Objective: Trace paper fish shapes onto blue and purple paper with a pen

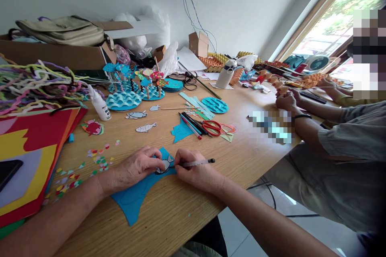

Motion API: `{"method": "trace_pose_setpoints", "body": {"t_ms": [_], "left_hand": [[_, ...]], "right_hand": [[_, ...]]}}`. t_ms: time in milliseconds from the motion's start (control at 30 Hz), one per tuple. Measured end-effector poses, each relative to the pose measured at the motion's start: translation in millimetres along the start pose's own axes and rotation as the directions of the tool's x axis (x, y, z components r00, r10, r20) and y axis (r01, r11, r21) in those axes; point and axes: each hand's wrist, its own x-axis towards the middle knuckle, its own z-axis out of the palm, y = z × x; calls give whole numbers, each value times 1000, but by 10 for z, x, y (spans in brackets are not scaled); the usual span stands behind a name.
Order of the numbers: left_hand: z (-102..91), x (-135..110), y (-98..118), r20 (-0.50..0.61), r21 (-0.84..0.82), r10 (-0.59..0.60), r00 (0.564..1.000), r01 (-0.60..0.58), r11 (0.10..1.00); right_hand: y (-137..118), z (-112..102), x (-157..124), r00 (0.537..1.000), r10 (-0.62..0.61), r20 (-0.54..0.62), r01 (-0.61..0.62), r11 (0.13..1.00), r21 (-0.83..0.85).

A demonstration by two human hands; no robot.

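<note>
My left hand point(135, 168) has its fingers bent together on a small white paper fish cutout point(164, 166), pressing it against a sheet of blue paper point(132, 200). Faint drawn outlines show on the blue sheet's lower part. In my right hand point(197, 170) is a pen point(196, 163), its tip at the fish's tail edge on the blue paper. Beyond my hands lie another blue paper piece point(181, 130), several pens point(193, 124) and red-handled scissors point(212, 127). More fish cutouts point(146, 127) rest on the table further off.
Paper confetti point(99, 160) is scattered left of my left arm, beside stacked coloured sheets point(33, 148). A glue bottle point(99, 103) stands near wavy blue paper discs point(123, 100). At the right, a co-worker's hands point(286, 100) are over the table, near orange egg-carton pieces.
</note>
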Motion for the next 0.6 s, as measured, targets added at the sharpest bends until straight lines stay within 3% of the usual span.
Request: {"method": "trace_pose_setpoints", "body": {"t_ms": [333, 600], "left_hand": [[-9, 9, 10, -3, 6, -6, 1000, 6, 1000], [9, 7, -18, -17, 9, 21, 1000, -21, 1000]], "right_hand": [[18, -19, 4, 999, 43, 2, -43, 999, 24], [2, -7, -2, 1000, 3, 0, -3, 1000, 9]]}}
